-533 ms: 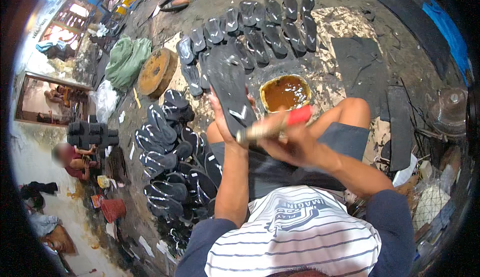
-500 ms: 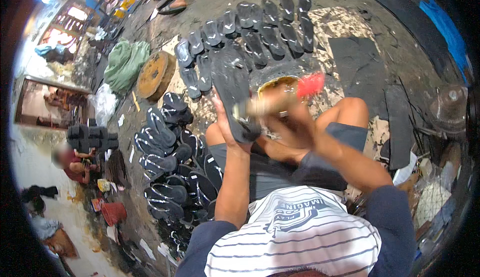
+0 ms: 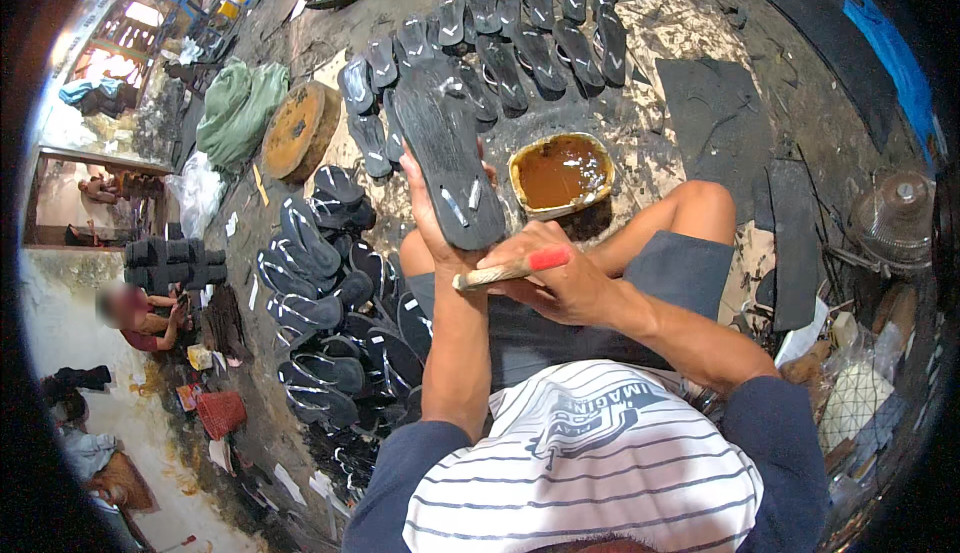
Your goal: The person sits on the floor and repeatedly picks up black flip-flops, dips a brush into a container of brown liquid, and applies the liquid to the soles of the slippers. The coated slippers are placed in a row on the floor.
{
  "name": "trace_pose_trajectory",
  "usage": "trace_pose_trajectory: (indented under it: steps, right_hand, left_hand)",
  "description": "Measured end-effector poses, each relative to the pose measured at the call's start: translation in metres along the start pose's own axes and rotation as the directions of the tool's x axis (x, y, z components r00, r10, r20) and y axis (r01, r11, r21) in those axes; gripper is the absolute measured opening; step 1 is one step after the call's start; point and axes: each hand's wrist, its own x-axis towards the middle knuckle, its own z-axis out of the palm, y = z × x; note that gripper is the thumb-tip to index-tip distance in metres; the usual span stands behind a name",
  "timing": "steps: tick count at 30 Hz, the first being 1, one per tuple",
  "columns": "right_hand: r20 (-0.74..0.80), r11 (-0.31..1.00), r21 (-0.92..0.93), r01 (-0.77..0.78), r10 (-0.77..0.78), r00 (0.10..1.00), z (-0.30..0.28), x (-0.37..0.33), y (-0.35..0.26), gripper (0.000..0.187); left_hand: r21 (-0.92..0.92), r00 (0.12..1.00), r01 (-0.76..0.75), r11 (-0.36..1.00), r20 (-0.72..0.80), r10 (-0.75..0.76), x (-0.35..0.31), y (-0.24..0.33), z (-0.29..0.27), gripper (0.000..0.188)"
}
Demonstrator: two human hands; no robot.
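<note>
My left hand grips a black flip-flop and keeps it tilted up in front of my lap. Two short pale strips stand out on the face turned to me. Near its lower end, my right hand is closed round a brush with a red end. The brush's pale end reaches across my left wrist; whether it touches the wrist I cannot tell. Just beyond my right hand stands a tub of brown, glossy liquid.
Rows of black flip-flops lie beyond my hands, and a heap of them is at my left. A round wooden block sits by a green sack. Black sheets cover floor at right. Another person sits far left.
My right hand has drawn the brush back toward me, off the flip-flop and down to my left wrist. The flip-flop has shifted slightly left, and the tub now shows fully.
</note>
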Motion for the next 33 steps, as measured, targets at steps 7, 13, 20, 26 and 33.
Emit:
trace_pose_trajectory:
  steps: [7, 13, 20, 26, 33]
  right_hand:
    - [-0.577, 0.890, 0.320, -0.326, 0.456, 0.678, -0.101, 0.035, -0.014, 0.024]
    - [-0.696, 0.750, 0.407, -0.522, 0.624, 0.354, -0.119, -0.061, 0.015, 0.027]
    - [-0.749, 0.744, 0.354, -0.566, 0.588, 0.304, -0.154, -0.063, 0.023, 0.026]
    - [-0.676, 0.580, 0.315, -0.751, 0.693, 0.251, -0.133, -0.046, 0.070, 0.041]
    - [-0.568, 0.638, 0.416, -0.648, 0.739, 0.362, -0.085, -0.043, 0.118, 0.032]
  left_hand:
    - [-0.074, 0.990, 0.112, 0.991, 0.091, -0.105, 0.033, -0.016, -0.057, 0.061]
    - [-0.082, 0.962, 0.227, 0.970, -0.139, -0.237, 0.142, -0.085, -0.104, 0.044]
    - [0.027, 0.966, 0.169, 0.985, -0.202, -0.160, 0.372, -0.117, -0.037, 0.057]
    - [0.516, 0.969, 0.227, 0.826, -0.201, -0.141, 0.340, -0.064, -0.112, 0.044]
    - [0.994, 0.749, -0.008, -0.107, 0.077, 0.658, 0.165, 0.223, -0.236, 0.040]
